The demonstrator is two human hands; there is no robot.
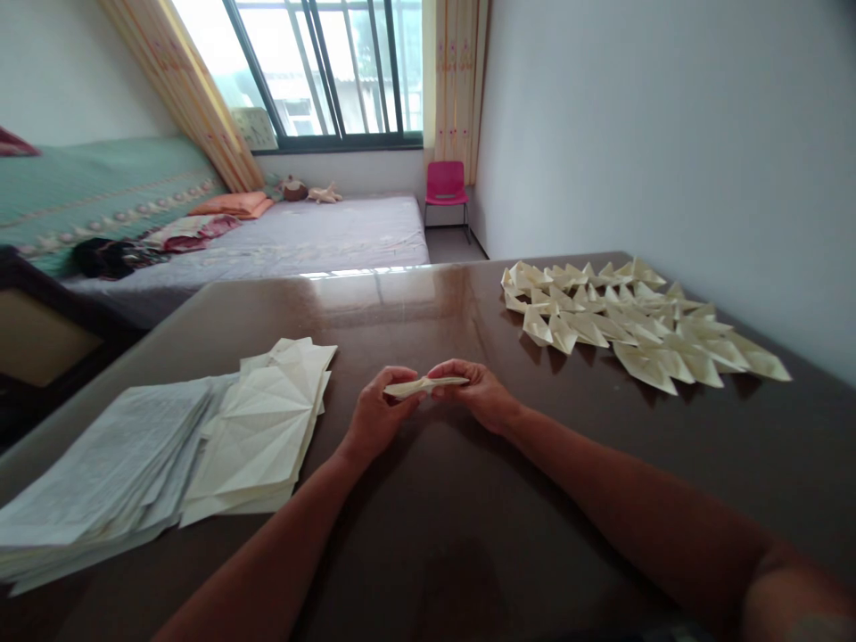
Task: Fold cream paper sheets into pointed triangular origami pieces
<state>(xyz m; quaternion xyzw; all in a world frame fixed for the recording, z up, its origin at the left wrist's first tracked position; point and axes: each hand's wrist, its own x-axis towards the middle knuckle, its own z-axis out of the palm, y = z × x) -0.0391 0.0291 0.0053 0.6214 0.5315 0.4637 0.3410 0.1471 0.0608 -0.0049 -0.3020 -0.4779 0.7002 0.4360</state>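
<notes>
Between my two hands, a little above the table, is a small piece of folded cream paper (405,389). My left hand (378,412) pinches its left end, with the thumb below and the fingers on top. On its right end my right hand (482,394) is closed in the same way. The paper is seen nearly edge-on, so its folded shape is hard to make out. Left of my left hand lies a stack of creased cream sheets (267,419), the top one marked with fold lines fanning out from its middle.
A thick pile of printed sheets (113,455) lies at the left on the glossy brown table (401,321). Rows of folded paper boats (602,312) stand at the right, near the wall. Beyond the table are a bed (334,232) and a pink chair (446,183).
</notes>
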